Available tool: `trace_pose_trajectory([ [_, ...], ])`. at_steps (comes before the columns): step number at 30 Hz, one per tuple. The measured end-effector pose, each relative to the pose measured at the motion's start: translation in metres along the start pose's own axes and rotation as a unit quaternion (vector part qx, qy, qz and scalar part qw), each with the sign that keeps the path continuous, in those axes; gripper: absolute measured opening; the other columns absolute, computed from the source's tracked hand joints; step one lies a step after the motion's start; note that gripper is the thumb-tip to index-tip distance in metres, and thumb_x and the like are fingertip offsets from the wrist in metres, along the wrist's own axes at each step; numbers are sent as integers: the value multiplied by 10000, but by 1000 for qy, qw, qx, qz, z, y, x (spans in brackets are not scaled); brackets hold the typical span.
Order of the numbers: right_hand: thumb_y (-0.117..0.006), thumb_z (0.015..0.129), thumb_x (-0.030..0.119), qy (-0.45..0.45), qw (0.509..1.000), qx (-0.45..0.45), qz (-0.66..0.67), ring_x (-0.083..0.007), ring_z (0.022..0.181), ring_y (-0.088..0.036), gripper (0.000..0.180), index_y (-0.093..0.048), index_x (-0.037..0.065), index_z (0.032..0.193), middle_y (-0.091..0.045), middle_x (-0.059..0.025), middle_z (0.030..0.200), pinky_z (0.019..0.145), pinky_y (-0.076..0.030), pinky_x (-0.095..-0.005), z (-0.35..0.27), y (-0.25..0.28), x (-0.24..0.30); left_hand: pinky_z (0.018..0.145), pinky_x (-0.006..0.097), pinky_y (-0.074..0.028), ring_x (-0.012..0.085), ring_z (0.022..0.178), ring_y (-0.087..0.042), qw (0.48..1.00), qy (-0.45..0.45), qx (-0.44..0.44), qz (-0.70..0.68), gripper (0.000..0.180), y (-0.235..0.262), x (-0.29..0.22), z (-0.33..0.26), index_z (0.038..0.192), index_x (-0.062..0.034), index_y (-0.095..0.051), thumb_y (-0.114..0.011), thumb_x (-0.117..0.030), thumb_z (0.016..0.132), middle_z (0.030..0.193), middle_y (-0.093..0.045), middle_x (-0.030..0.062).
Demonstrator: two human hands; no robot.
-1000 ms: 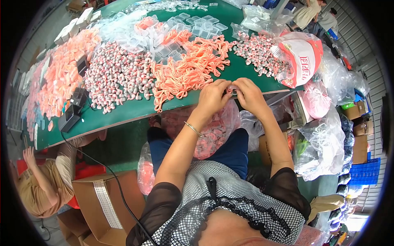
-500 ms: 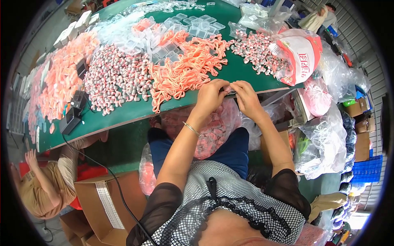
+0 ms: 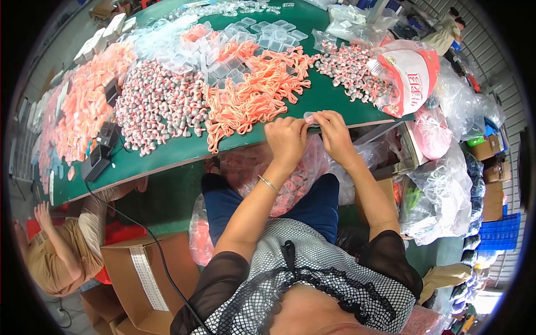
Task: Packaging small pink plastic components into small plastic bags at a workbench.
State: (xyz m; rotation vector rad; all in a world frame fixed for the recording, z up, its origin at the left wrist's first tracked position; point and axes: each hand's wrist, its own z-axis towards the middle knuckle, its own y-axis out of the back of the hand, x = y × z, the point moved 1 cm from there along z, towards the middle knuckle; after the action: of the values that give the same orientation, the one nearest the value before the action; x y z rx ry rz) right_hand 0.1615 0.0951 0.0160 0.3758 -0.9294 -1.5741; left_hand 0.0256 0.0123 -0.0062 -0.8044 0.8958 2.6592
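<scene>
Left of the orange cord heap, grey-and-pink pieces press right against it; one careless sweep could mix the two. Now nearer the person than the heap, the left hand is curled, fingertips pinching a small clear case, and the right hand grips its other side! It's at the green table's edge, so a slipped pinch might drop it. Farther right of the heap, a red-and-white bag could topple if nudged.
</scene>
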Motion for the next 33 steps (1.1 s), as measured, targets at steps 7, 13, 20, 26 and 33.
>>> trace_pose_trajectory([
  [7,-582,795,-81,-5,1000,-13,-6,-353,1053,-561,389,-612,0,1174,-595,-155,1090,910,-474,-417,-2,-4,-1,714,406,-365,231,761,-600,999,27,14,-14,66,-1,-1,1,778,-117,-714,-726,-183,777,754,-654,29],
  [13,-587,788,-84,2,1000,-30,-4,-350,1027,-564,402,-615,3,1180,-595,-159,1077,889,-480,-415,0,-6,-6,685,400,-376,243,793,-637,987,114,113,-13,109,0,-6,16,840,-88,-705,-732,-187,802,806,-676,55],
  [20,-609,783,-75,-1,1000,-29,12,-334,1008,-566,390,-625,-2,1166,-596,-151,1068,871,-482,-403,1,-5,-7,700,443,-487,316,835,-638,995,27,51,-78,184,-9,1,25,949,-56,-640,-712,-115,791,956,-638,116],
  [26,-668,769,-37,-21,998,-55,19,-320,974,-578,346,-651,4,1113,-606,-139,1028,848,-489,-395,1,-11,-9,677,420,-518,335,793,-633,990,-22,104,-88,142,-12,4,27,934,-45,-640,-679,-65,799,869,-608,121],
  [33,-715,748,-27,-46,995,-92,-11,-288,936,-605,284,-677,17,1026,-636,-117,963,812,-504,-372,4,-15,-2,658,392,-521,320,759,-635,986,-12,57,-155,133,-11,8,24,915,-31,-646,-683,-26,787,854,-615,124],
])
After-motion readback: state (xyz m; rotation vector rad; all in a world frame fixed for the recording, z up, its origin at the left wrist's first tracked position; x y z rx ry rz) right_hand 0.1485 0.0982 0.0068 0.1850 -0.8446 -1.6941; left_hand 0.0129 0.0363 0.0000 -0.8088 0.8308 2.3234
